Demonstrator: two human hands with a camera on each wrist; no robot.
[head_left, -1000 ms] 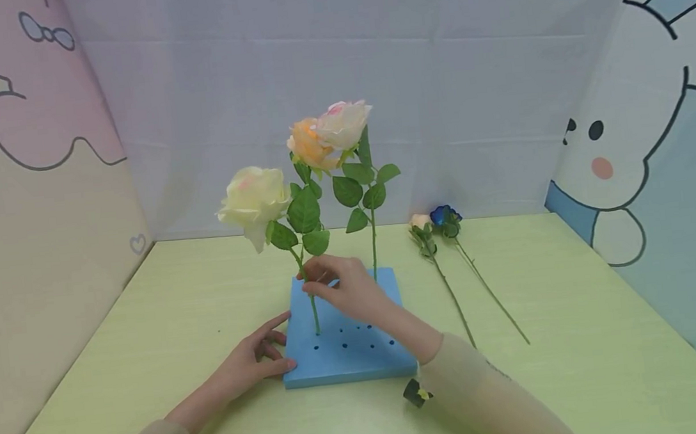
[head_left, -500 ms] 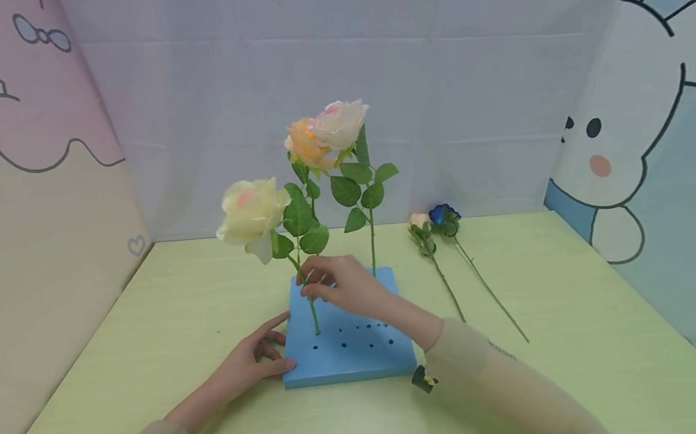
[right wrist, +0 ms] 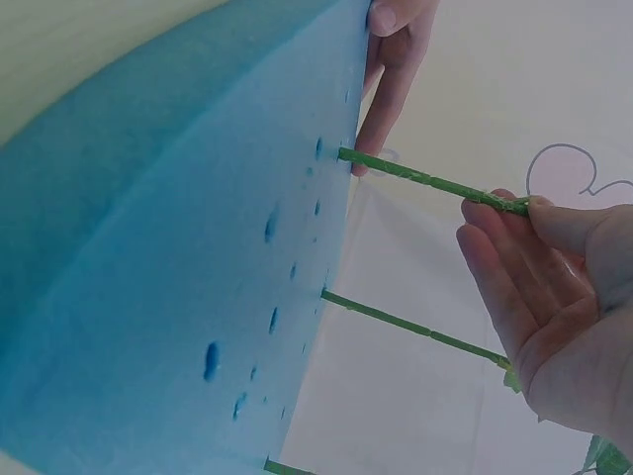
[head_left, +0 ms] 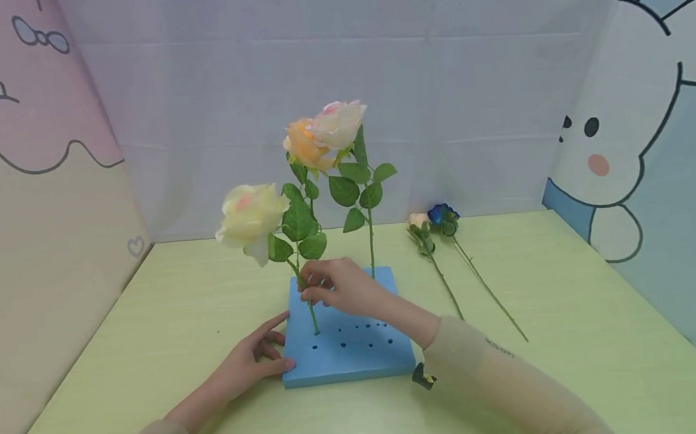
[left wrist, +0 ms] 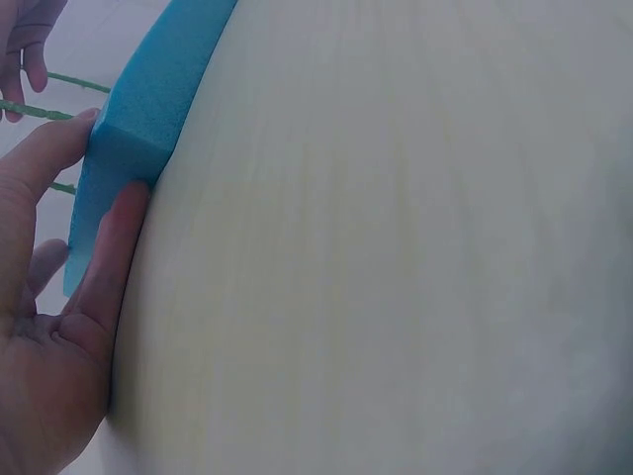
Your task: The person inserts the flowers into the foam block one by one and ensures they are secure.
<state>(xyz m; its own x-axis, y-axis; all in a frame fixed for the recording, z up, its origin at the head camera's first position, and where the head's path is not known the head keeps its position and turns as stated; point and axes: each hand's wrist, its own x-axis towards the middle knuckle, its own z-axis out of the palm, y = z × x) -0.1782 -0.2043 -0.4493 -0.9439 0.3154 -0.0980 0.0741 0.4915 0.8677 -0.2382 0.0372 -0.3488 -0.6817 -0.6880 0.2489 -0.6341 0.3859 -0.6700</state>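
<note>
My right hand (head_left: 345, 287) pinches the green stem of a pale yellow rose (head_left: 251, 216) between thumb and fingertips. The lower end of that stem (right wrist: 415, 176) stands in a hole near the left side of a blue foam board (head_left: 350, 365); its bloom leans left. My left hand (head_left: 251, 359) rests at the board's left edge, index finger and thumb stretched out against it. In the left wrist view, thumb and fingers touch the board's side (left wrist: 148, 119) near a corner. Behind, an orange rose (head_left: 303, 146) and a pinkish-white rose (head_left: 340, 125) stand upright; my right hand hides part of the board.
On the table (head_left: 204, 287), right of the board, lie a peach rose (head_left: 418, 221) and a blue rose (head_left: 443, 214), stems pointing toward me. Several small holes dot the board's top. A pale curtain (head_left: 332, 51) hangs behind; printed panels stand at both sides.
The pale yellow bloom has sunk a little and turned, showing more of its pink centre. My right hand has shifted only slightly, and its forearm has swung slightly. My left hand stays put.
</note>
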